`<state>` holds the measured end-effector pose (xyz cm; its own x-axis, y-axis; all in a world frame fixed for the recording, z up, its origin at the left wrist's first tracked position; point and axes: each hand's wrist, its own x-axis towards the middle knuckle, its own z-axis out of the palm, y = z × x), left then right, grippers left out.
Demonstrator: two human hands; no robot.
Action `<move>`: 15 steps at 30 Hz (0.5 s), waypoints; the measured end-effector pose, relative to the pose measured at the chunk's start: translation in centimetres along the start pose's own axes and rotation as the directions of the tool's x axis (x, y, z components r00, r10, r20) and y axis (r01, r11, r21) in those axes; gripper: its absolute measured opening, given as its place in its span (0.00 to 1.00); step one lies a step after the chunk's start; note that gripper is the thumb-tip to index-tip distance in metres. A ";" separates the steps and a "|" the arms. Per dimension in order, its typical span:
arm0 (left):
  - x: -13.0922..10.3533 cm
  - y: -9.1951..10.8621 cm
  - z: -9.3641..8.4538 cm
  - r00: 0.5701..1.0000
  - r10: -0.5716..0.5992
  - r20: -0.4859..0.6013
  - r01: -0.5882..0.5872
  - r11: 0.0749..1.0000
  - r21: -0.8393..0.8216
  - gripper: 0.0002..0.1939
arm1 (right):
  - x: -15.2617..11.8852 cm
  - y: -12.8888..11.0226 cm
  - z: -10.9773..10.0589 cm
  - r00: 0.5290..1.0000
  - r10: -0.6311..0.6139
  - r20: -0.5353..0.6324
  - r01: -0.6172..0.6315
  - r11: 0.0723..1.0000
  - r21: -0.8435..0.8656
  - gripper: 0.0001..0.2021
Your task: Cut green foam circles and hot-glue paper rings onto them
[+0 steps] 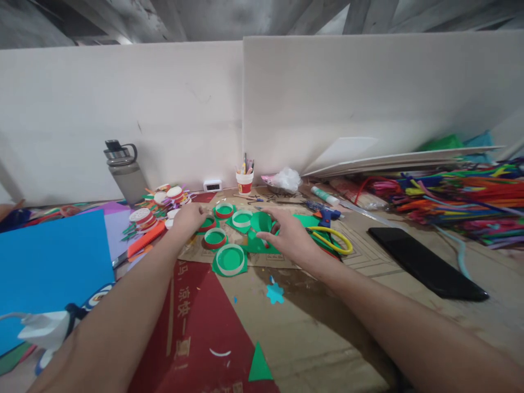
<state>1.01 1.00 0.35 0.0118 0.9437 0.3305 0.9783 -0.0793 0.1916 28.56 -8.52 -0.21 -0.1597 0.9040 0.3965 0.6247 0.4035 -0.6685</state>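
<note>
My left hand [189, 222] is closed, its fingertips at the left edge of a red ring [209, 223] with green paper inside; part of the ring is hidden. In my right hand [289, 236], thumb and fingers hold a curved piece of green paper [261, 221]. Around them lie more rings on green paper: a red ring [215, 246] left of centre, another red ring [224, 217] at the back, a white ring [242, 226] and a larger white ring [230, 272] in front. Yellow-handled scissors [341, 240] rest just right of my right hand.
Behind stand a cup of pens [244, 183], a small digital clock [212, 185] and a grey bottle [126, 172]. At right are a hot glue gun [325, 215], a black phone [426, 262] and colourful pipe cleaners [462, 202]. An orange utility knife [146, 240] lies left, beside blue sheets [53, 262].
</note>
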 end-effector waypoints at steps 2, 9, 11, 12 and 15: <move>0.0 0.0 0.0 1.000 -0.001 -0.003 0.001 1.000 -0.002 0.08 | 0.0 -0.2 -0.1 1.000 0.003 -0.004 -0.002 1.000 0.012 0.28; 0.0 -0.1 0.0 1.000 -0.015 0.002 0.015 1.000 -0.003 0.07 | 0.0 0.0 0.0 1.000 -0.016 -0.020 0.015 1.000 -0.024 0.29; 0.0 0.0 -0.2 1.000 -0.025 0.008 0.025 1.000 -0.001 0.06 | 0.0 0.2 0.0 0.999 -0.027 -0.024 0.026 0.999 -0.028 0.29; -0.1 0.0 -0.3 0.999 -0.031 0.009 0.031 1.000 0.001 0.06 | 0.0 0.3 0.1 0.999 -0.032 -0.025 0.031 0.999 -0.029 0.29; -0.2 0.5 -0.9 0.998 -0.051 -0.032 0.052 0.998 0.021 0.05 | 0.0 0.4 0.1 0.999 -0.042 -0.031 0.041 0.999 -0.035 0.30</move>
<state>1.27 0.53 1.17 -0.0449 0.9358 0.3496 0.9816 -0.0236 0.1893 28.72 -8.36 -0.58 -0.1621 0.8815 0.4435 0.6440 0.4351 -0.6293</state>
